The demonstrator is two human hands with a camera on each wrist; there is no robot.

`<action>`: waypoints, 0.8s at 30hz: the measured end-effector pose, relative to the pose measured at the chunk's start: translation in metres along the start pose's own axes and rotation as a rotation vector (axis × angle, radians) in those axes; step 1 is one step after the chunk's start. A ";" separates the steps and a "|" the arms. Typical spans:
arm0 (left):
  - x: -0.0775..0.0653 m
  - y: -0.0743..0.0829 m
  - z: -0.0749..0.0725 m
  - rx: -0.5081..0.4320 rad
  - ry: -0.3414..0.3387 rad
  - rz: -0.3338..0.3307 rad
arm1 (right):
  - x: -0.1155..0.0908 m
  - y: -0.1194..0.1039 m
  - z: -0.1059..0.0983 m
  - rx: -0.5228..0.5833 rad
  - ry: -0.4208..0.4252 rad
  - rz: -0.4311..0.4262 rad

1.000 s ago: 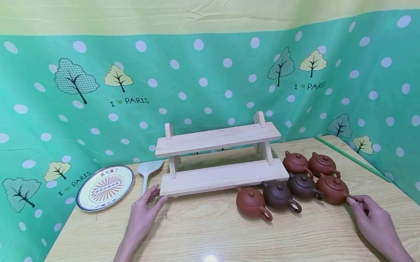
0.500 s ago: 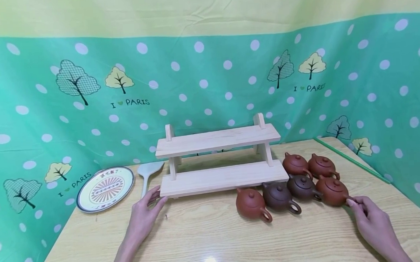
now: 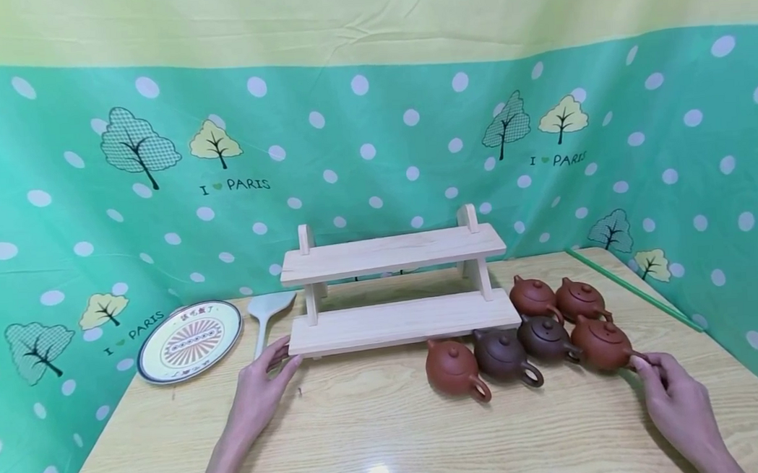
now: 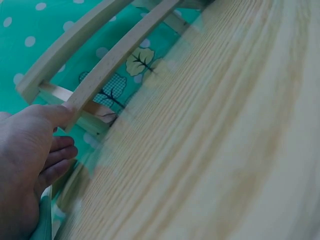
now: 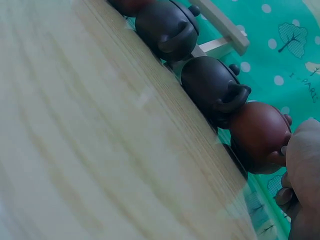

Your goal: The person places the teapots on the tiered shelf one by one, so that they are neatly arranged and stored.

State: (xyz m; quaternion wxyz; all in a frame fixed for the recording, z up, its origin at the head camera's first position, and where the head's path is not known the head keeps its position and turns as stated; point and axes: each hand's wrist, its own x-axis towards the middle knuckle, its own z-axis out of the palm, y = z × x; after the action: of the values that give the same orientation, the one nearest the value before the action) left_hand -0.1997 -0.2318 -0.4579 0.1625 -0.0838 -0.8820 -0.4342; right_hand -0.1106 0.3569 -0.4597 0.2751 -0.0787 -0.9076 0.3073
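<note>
a: how is the right hand [image 3: 681, 402] standing?

b: it is pinching, thumb against fingers, the handle [image 5: 276, 158] of the right front red teapot [image 3: 599, 344]. the pot is sitting roughly upright at the right end of the front row; whether its base is bearing fully on the table [image 3: 339, 441], i cannot tell.

a: and the left hand [image 3: 262, 381]?

b: it is touching the left end of the lower board [image 3: 404, 320] of the wooden rack [image 3: 393, 252]. thumb and fingers are lying slightly apart; whether they are gripping or only resting, i cannot tell.

a: hazards?

b: three at the right. the held pot is sitting close against a dark teapot [image 3: 548, 338], with a rear red teapot [image 3: 580, 298] just behind, so a sideways swing would be risking chips. its lid [image 3: 605, 331] is probably lying loose, so steep tilting would be risking a slide. the grip is relying on the handle alone, so a slipping finger would be dropping the body.

a: and at the left?

b: a hard push would be shifting the rack towards the pots. the spatula [image 3: 266, 308] is lying just beside that hand, inviting a snag.
</note>
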 end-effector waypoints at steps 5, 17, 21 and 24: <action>0.000 0.000 0.000 0.001 -0.001 0.001 | 0.001 -0.003 -0.001 0.029 0.016 -0.002; -0.001 0.000 0.000 0.002 0.001 0.001 | 0.003 -0.016 -0.003 0.075 0.066 -0.001; -0.001 -0.001 0.000 0.003 0.000 0.010 | 0.004 -0.020 -0.004 0.086 0.083 0.002; 0.000 -0.001 0.000 0.002 0.002 0.014 | 0.004 -0.023 -0.005 0.097 0.079 0.016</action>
State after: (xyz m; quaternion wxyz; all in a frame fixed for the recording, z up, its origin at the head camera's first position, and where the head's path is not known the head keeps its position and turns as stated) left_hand -0.1997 -0.2321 -0.4591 0.1665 -0.0895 -0.8817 -0.4322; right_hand -0.1110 0.3427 -0.4412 0.3116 -0.0845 -0.8795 0.3497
